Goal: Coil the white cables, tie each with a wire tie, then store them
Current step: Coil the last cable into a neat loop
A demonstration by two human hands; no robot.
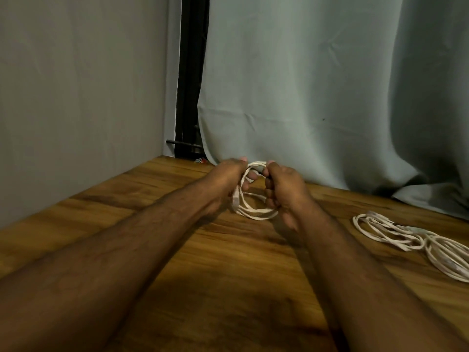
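No readable writing, brand or label anywhere in view.

Surface: brown wood-grain bench (228, 262), glossy, fills the lower half of the frame. Dim lighting, dark shadow patch at lower centre between the forearms.

Room: plain grey wall (76, 97) on the left, pale grey-green fabric curtain (304, 85) across the upper right, its hem bunched on the bench at the right edge. A black vertical frame (191, 72) shows in the gap between wall and curtain, upper centre. Small red-and-blue scrap (201, 160) at the back edge of the bench by the curtain foot; too small to identify.

Task item: thin white cable coiled into a loose multi-turn loop (253, 201), centre of frame, held up between both hands, its lower arc near the bench. I can't tell if it touches the bench. A pale connector end hangs along the left side of the loop.

Left hand (228, 179): fingers curled round the left side of the coil, gripping it.
Right hand (284, 189): fingers curled, pinching the top right of the coil; something small and dark sits at that pinch point, can't tell what.

More white cables in loose overlapping coils (406, 237) lie flat on the bench at the right edge, well apart from the hands. Can't see any tie on them.
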